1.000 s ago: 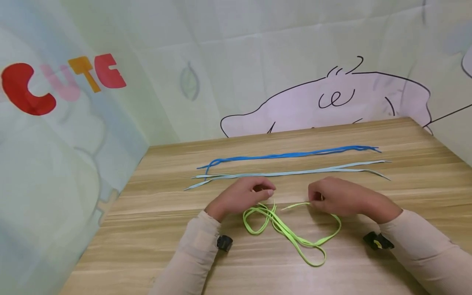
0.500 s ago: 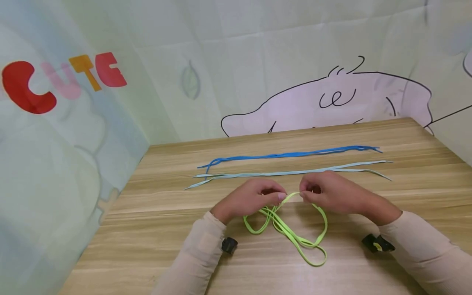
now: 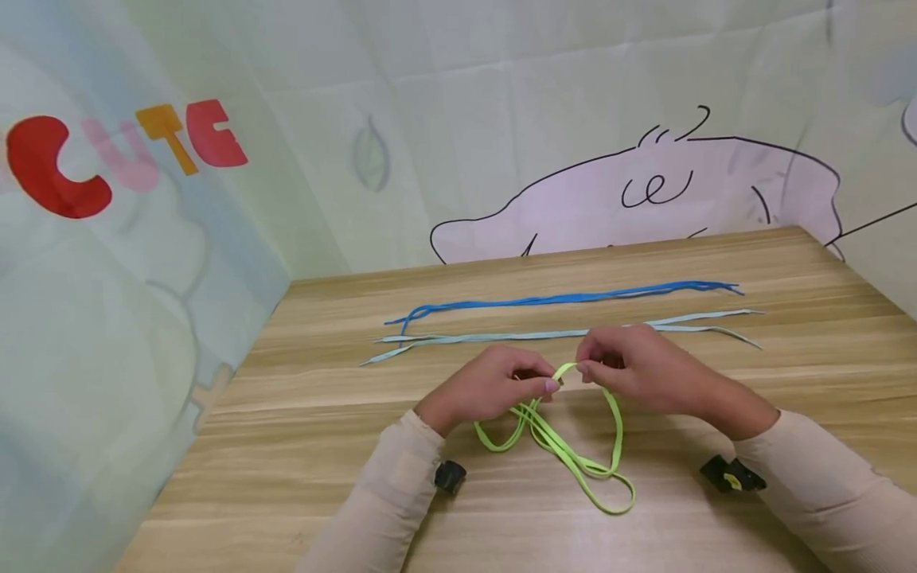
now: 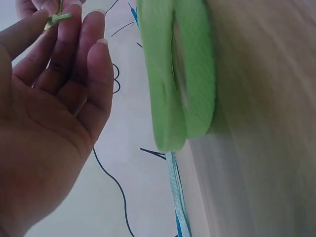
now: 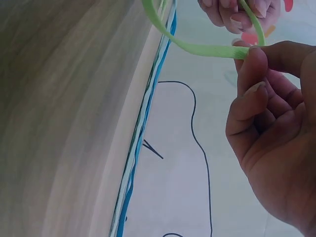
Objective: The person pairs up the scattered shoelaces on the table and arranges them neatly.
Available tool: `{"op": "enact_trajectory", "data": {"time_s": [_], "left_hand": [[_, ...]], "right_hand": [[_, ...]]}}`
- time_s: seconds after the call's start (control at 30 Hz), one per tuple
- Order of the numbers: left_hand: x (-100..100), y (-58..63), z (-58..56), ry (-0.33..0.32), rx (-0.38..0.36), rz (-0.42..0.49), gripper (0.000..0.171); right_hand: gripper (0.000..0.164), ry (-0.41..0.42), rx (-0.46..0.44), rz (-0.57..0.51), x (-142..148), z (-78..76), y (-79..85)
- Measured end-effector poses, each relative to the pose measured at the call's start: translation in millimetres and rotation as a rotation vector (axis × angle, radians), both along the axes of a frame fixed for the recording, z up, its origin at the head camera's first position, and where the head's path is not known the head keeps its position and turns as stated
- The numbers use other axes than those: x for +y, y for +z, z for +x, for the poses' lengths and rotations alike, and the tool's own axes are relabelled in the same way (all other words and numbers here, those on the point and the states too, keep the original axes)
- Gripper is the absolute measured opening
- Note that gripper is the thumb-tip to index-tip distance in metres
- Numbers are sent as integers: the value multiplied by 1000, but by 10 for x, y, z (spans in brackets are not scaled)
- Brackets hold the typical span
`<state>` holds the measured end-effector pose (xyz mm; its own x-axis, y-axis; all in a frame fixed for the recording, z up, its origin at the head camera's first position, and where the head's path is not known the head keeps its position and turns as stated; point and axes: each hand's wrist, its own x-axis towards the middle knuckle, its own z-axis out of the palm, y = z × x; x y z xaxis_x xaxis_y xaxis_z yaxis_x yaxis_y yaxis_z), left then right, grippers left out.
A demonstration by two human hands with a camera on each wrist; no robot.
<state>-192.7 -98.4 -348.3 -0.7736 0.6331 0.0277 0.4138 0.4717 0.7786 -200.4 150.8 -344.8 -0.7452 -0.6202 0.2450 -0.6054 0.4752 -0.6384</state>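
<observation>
A yellow-green shoelace point(image 3: 562, 450) lies in loose loops on the wooden table, its upper part lifted between the two hands. The left hand point(image 3: 489, 385) pinches it between thumb and forefinger; in the left wrist view a short bit of the shoelace point(image 4: 60, 19) pokes out at those fingertips. Close by on the right, the right hand point(image 3: 640, 368) pinches the same lace with thumb and forefinger, and in the right wrist view the lace point(image 5: 207, 50) runs through this grip and hangs down in a curve. A small arch of lace spans the gap between the hands.
Behind the hands a pale blue shoelace point(image 3: 501, 337) lies stretched across the table point(image 3: 322, 446), partly covered by the right hand. Farther back lies a blue shoelace point(image 3: 544, 300), roughly parallel to it. A printed cloth backdrop point(image 3: 458, 119) stands along the table's far and left sides.
The right hand has moved left and slightly up with the lace, toward the left hand. The left hand has shifted right and now pinches the lace. The right-hand loop has drawn inward.
</observation>
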Motion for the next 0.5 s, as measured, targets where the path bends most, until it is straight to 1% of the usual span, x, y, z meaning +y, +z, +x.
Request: {"op": "enact_trajectory", "data": {"time_s": [0.17, 0.27, 0.37, 0.5], "left_hand": [[-1, -4, 10, 23, 1, -8, 19], [-18, -3, 12, 51, -21, 4, 19], [-44, 4, 1, 77, -21, 26, 21], [-90, 15, -31, 106, 14, 54, 22]], "right_hand": [[3, 3, 1, -31, 1, 10, 0], [7, -5, -11, -19, 15, -1, -3], [13, -18, -24, 0, 32, -25, -9], [16, -20, -39, 20, 61, -75, -9]]}}
